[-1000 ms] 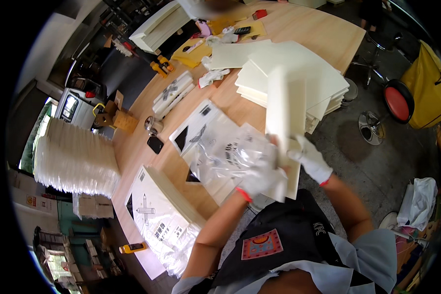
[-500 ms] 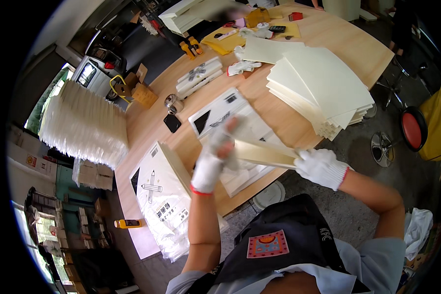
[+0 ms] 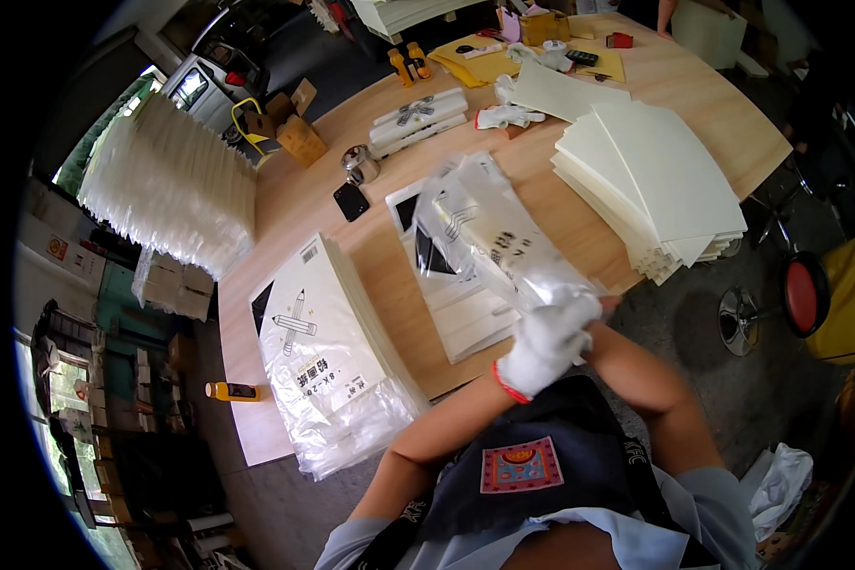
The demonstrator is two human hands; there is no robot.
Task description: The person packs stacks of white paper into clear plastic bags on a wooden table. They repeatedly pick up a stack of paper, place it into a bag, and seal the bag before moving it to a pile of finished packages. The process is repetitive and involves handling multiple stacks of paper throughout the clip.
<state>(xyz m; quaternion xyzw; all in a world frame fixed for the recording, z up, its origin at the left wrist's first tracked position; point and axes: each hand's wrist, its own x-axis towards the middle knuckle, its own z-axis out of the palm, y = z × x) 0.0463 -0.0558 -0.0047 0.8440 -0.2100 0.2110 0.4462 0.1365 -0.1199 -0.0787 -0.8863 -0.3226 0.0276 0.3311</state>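
Note:
My left hand [image 3: 547, 344], in a white knit glove with red cuff trim, is closed on the gathered near end of a clear printed plastic bag [image 3: 503, 228]. The bag slants up and away over the table, and pale sheets seem to show through its film. My right forearm [image 3: 641, 370] reaches the same end of the bag. Its hand is mostly hidden behind the left hand, so I cannot tell what its fingers do. Below the bag lie flat white printed bags [image 3: 446, 318]. To the left sits a thick bagged pack of paper [image 3: 328, 351].
Cream sheets [image 3: 670, 180] are piled at the right. Farther off lie a phone [image 3: 351, 201], a metal pot [image 3: 359, 163], wrapped rolls [image 3: 418, 122] and spare gloves [image 3: 508, 116]. A tall stack of plastic-sleeved packs [image 3: 171, 180] rises far left; an orange bottle [image 3: 231, 391] stands nearer.
My hands have come together at the bag's near end. The cream sheets once stretched between them are no longer bare; a printed bag is raised there. The view has shifted slightly.

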